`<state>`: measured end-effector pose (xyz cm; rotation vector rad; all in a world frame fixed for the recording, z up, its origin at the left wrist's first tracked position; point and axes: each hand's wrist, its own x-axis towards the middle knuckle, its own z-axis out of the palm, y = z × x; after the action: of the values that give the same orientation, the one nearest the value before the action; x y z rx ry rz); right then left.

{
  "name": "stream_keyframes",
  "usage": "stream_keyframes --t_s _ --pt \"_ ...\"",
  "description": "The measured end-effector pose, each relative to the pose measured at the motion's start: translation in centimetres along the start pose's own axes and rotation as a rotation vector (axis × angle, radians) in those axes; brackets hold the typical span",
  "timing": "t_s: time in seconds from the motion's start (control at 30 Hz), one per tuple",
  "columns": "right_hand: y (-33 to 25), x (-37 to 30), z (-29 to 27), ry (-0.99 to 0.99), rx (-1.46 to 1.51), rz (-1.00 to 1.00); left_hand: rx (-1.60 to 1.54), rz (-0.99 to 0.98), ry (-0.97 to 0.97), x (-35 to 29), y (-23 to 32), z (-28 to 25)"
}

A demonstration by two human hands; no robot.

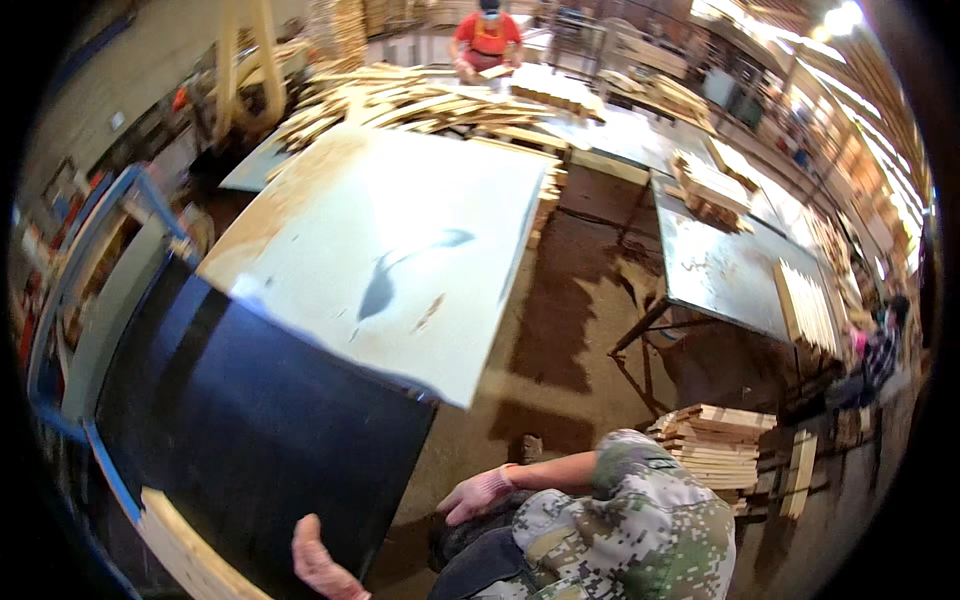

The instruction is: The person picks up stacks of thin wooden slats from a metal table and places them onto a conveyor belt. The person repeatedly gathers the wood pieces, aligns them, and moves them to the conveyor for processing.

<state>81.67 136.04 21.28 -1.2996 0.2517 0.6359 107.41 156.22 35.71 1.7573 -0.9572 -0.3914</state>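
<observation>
My left hand, in a pale pink glove, rises from the lower edge over a dark blue-black tabletop. Its visible fingers are stretched and nothing shows in them. A pale wooden board lies at the table's lower left, apart from that hand. My right hand, gloved too, extends from a camouflage sleeve. Its fingers lie loosely over dark cloth near my body, with no held object visible. Beyond the dark surface lies a large pale, stained sheet.
Many wooden strips are heaped at the far end, where a person in red works. Stacked boards stand close on my right. Further right is a metal table with wood piles. A blue frame borders the left.
</observation>
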Motion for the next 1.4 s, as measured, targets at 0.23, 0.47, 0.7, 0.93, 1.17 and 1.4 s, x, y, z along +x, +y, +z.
stream_keyframes --t_s 0.23,0.47,0.7,0.93,1.17,1.4 --pt "21.4 -21.0 -4.0 1.015 0.588 0.204 -0.197 -0.098 -0.764 4.3 9.5 29.7" --pt "34.2 -33.4 -6.6 1.34 1.02 -0.126 -0.131 -0.166 -1.323 2.5 14.4 54.1" --pt "39.2 -40.5 -14.5 1.321 1.424 -0.369 0.042 -0.221 -1.564 6.5 18.7 71.0" --pt "45.5 -49.9 -28.7 1.41 1.265 -0.061 0.167 -0.083 -1.475 16.6 20.0 88.8" --pt "46.1 -66.5 -38.5 1.618 1.072 0.168 0.345 0.248 -1.584 24.1 29.7 108.0" --pt "56.0 -75.0 -51.2 1.638 1.497 -0.066 0.282 0.319 -1.766 26.9 35.1 126.6"
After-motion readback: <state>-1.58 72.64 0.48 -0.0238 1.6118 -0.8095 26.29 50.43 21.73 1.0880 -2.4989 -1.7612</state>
